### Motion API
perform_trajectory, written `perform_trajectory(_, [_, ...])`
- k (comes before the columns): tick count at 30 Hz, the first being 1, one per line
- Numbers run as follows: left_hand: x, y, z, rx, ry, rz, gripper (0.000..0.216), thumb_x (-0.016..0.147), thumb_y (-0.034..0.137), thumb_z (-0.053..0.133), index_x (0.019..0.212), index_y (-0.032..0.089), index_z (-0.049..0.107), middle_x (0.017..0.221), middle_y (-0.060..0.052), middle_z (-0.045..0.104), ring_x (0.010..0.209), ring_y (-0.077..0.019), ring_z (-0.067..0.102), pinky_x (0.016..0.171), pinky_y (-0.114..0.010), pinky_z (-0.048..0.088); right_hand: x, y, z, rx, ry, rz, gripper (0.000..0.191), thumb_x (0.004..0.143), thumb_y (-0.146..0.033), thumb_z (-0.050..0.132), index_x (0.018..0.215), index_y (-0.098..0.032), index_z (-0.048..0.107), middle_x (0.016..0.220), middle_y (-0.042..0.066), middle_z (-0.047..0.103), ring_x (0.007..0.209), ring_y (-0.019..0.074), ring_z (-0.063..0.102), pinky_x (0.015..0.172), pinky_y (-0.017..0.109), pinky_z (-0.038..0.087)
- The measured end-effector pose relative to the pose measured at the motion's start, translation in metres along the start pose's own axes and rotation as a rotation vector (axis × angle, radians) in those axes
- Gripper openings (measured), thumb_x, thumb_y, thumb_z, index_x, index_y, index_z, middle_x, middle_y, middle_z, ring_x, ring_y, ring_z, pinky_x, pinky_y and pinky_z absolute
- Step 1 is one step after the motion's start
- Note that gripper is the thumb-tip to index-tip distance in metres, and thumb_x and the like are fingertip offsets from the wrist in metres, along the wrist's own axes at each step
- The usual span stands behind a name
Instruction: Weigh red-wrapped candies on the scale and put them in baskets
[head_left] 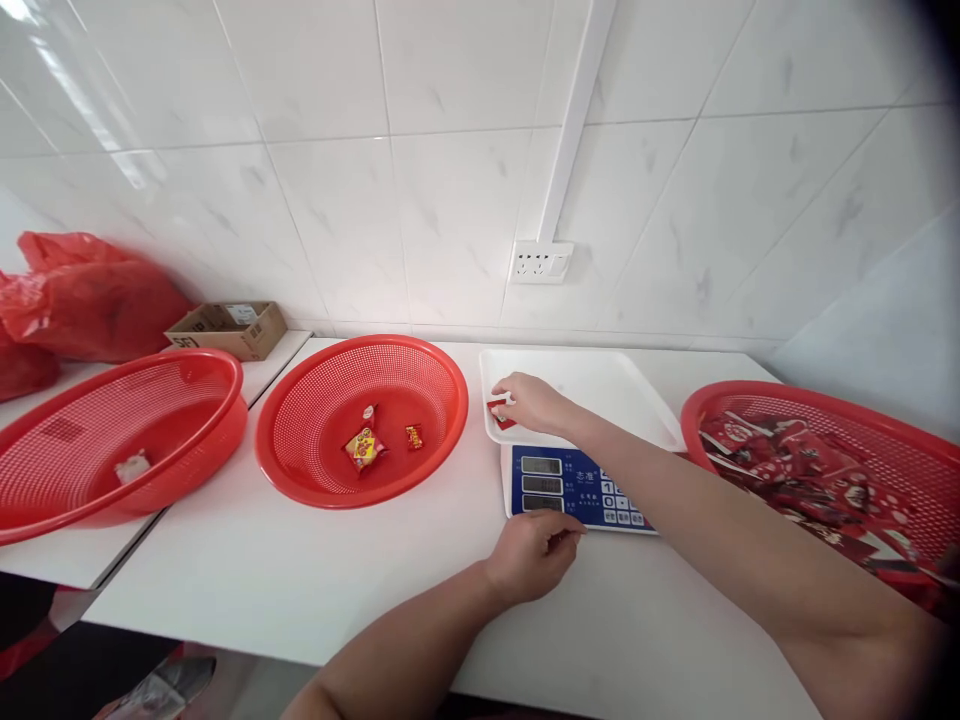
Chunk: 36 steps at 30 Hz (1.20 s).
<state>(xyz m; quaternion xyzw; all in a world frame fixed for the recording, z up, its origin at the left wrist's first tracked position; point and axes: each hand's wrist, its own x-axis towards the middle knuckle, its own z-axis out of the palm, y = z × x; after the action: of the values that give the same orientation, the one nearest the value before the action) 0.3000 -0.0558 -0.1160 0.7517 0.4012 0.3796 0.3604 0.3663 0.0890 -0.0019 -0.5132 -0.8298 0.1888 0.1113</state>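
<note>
My right hand (531,402) reaches over the left part of the white weighing tray (600,385), its fingers closed on a small red packet (501,418). The packet is at the tray's front left corner, partly covered by the fingers. Below the tray is the scale's blue panel (581,480) with grey displays and white keys; my right forearm hides some of the keys. My left hand (536,555) rests at the panel's front edge, fingers curled in and thumb against them, with nothing visible in it.
Left of the scale stands a red basket (300,485) with a few small wrapped pieces. Another red basket (217,440) holds a whitish piece. At right, a red basket (697,400) is filled with red packets. Behind are a cardboard box (259,335), red bags (97,305) and a wall socket (540,262).
</note>
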Motion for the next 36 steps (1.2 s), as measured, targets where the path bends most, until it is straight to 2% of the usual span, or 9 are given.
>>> perform_trajectory(3, [-0.001,0.001,0.001,0.004,-0.016,0.012,0.025,0.082,0.017,0.047,0.095,0.017,0.068,0.088,-0.004,0.071,0.075,-0.0142,0.065,0.072,-0.023,0.051,-0.002,0.008,0.004,-0.078,0.015,0.027,0.012,0.079,-0.021,0.058,0.083,-0.015,0.067,0.1,0.012,0.064,0.093,0.0254,0.06,0.077,0.032,0.044])
perform_trajectory(6, [-0.001,0.002,0.001,0.014,-0.023,0.009,0.025,0.082,0.017,0.047,0.096,0.017,0.068,0.089,-0.004,0.072,0.076,-0.0147,0.065,0.072,-0.024,0.052,-0.002,0.008,0.001,-0.108,0.007,0.052,0.011,0.08,-0.019,0.054,0.075,-0.019,0.065,0.088,0.006,0.068,0.084,0.0211,0.062,0.069,0.028,0.043])
perform_trajectory(13, [-0.003,0.002,0.002,0.043,-0.041,0.015,0.026,0.082,0.016,0.047,0.098,0.019,0.067,0.094,-0.004,0.071,0.081,-0.0151,0.066,0.075,-0.024,0.052,0.003,0.017,0.002,-0.091,0.015,0.091,0.022,0.082,-0.012,0.049,0.098,-0.02,0.063,0.099,0.005,0.069,0.089,0.0184,0.062,0.069,0.025,0.044])
perform_trajectory(20, [-0.005,0.004,0.004,0.079,-0.081,0.067,0.027,0.081,0.016,0.047,0.099,0.018,0.068,0.096,-0.005,0.072,0.084,-0.0156,0.066,0.077,-0.024,0.051,0.004,0.022,0.005,-0.039,0.015,0.103,0.02,0.082,-0.014,0.05,0.092,-0.018,0.066,0.099,0.005,0.07,0.091,0.0176,0.063,0.076,0.025,0.046])
perform_trajectory(24, [-0.006,0.007,0.004,0.096,-0.096,0.118,0.027,0.081,0.015,0.046,0.098,0.017,0.067,0.095,-0.006,0.072,0.085,-0.0163,0.067,0.077,-0.024,0.051,0.0,0.015,-0.001,0.001,-0.035,0.041,0.019,0.082,-0.025,0.054,0.094,-0.021,0.068,0.104,0.004,0.069,0.092,0.0185,0.063,0.079,0.028,0.047])
perform_trajectory(26, [-0.006,0.008,0.003,0.109,-0.105,0.124,0.027,0.081,0.015,0.046,0.098,0.018,0.067,0.094,-0.005,0.072,0.083,-0.0159,0.067,0.076,-0.024,0.052,-0.004,0.012,-0.004,0.023,-0.096,-0.012,0.024,0.077,-0.032,0.062,0.099,-0.024,0.067,0.108,0.002,0.068,0.093,0.019,0.063,0.08,0.028,0.048])
perform_trajectory(31, [-0.007,0.01,0.004,0.116,-0.116,0.142,0.027,0.081,0.016,0.046,0.098,0.017,0.067,0.091,-0.006,0.072,0.079,-0.0155,0.067,0.075,-0.024,0.052,-0.01,0.011,-0.006,0.021,-0.147,-0.039,0.026,0.066,-0.021,0.068,0.091,-0.024,0.07,0.097,0.003,0.07,0.09,0.0234,0.063,0.078,0.032,0.049])
perform_trajectory(34, [-0.008,0.011,0.004,0.126,-0.121,0.132,0.027,0.082,0.016,0.046,0.098,0.018,0.067,0.09,-0.005,0.072,0.079,-0.0153,0.066,0.074,-0.024,0.052,-0.006,0.005,-0.006,0.046,-0.091,-0.011,0.021,0.069,-0.021,0.067,0.089,-0.022,0.07,0.095,0.006,0.071,0.089,0.0254,0.063,0.078,0.036,0.049])
perform_trajectory(36, [-0.008,0.011,0.003,0.13,-0.124,0.129,0.027,0.082,0.016,0.045,0.098,0.019,0.067,0.09,-0.005,0.072,0.078,-0.0149,0.066,0.073,-0.024,0.052,-0.003,-0.007,-0.008,0.114,-0.058,-0.033,0.027,0.077,-0.028,0.061,0.103,-0.022,0.066,0.105,0.006,0.068,0.089,0.0209,0.064,0.078,0.033,0.051])
